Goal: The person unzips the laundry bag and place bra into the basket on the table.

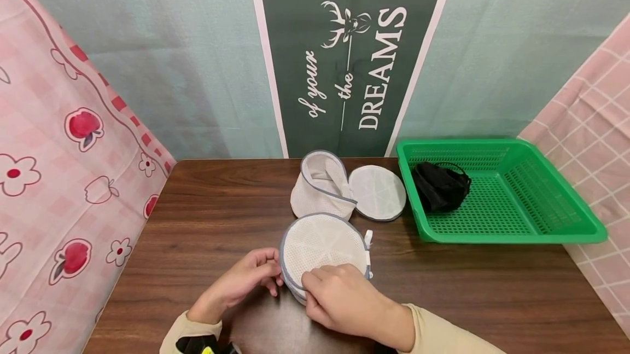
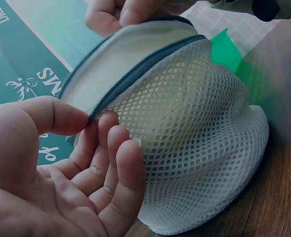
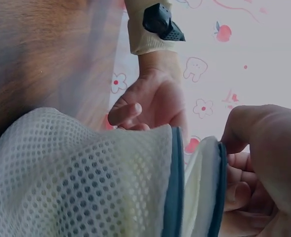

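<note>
A white mesh laundry bag (image 1: 325,242) with blue-grey trim stands on the table in front of me. Its round lid (image 2: 110,54) is parted from the mesh body (image 2: 194,113) by a gap along the zipper, seen in the left wrist view. My left hand (image 1: 246,277) pinches the zipper edge between thumb and index finger, the other fingers loosely bent. On the near right side, my right hand (image 1: 346,296) grips the lid's rim; the right wrist view shows its thumb and fingers (image 3: 237,195) at that rim. The bag's contents, if any, are hidden.
Behind it, a second mesh bag (image 1: 320,201) stands unzipped, its round lid (image 1: 378,192) folded out to the right. A green plastic basket (image 1: 507,237) at the right holds a black cloth item (image 1: 439,187). Fabric curtains (image 1: 197,69) border the wooden table (image 1: 197,222).
</note>
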Motion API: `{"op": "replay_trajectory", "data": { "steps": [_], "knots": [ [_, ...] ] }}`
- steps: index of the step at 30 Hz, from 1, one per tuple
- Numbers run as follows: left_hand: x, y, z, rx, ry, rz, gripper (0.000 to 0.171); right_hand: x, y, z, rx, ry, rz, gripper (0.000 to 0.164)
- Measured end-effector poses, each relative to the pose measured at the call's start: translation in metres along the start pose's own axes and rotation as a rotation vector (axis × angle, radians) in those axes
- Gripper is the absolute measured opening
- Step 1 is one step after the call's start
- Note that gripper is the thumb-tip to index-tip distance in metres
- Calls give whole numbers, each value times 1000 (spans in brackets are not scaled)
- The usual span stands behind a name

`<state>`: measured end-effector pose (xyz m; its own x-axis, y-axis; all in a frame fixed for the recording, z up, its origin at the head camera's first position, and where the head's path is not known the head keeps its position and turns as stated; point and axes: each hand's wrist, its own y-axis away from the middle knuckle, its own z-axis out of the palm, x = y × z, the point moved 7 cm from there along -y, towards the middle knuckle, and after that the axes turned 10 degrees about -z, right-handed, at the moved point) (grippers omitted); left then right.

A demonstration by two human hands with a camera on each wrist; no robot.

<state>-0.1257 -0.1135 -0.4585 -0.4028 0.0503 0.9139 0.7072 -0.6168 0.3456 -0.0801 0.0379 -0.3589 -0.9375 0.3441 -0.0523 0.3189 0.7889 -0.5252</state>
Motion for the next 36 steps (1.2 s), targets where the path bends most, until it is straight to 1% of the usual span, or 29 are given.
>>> {"op": "replay_trajectory", "data": {
  "steps": [5, 8, 12, 14, 16, 19, 21, 24, 26, 30, 33, 36],
  "knots": [
    [0, -1, 0, -5, 6, 16, 7, 7, 1, -15, 88, -75, -7, 23],
    [1, -1, -1, -2, 3, 27, 4, 13, 3, -25, 125, -133, 7, 22],
    [0, -1, -2, 0, -3, 30, 21, 21, 8, -37, 156, -193, 48, 22],
    [0, 0, -2, -1, -3, 30, 24, 25, 11, -42, 171, -203, 65, 21],
    [0, 0, -3, 0, -2, 31, 20, 28, 15, -49, 197, -211, 74, 21],
    [2, 1, -5, 12, -5, 36, 7, 32, 20, -59, 250, -230, 75, 19],
    [2, 2, -6, 19, -3, 40, 1, 35, 24, -65, 290, -249, 71, 17],
    [4, 3, -7, 21, 4, 47, 1, 39, 30, -72, 343, -279, 67, 13],
    [4, 3, -8, 15, 8, 53, 4, 42, 34, -77, 376, -290, 69, 13],
    [5, 4, -9, 14, -9, 57, 3, 47, 39, -84, 432, -308, 68, 15],
    [4, 5, -11, 14, -25, 61, 3, 50, 43, -90, 467, -309, 66, 13],
    [4, 7, -14, 10, -30, 74, 10, 52, 47, -94, 500, -301, 69, 10]
  ]
}}
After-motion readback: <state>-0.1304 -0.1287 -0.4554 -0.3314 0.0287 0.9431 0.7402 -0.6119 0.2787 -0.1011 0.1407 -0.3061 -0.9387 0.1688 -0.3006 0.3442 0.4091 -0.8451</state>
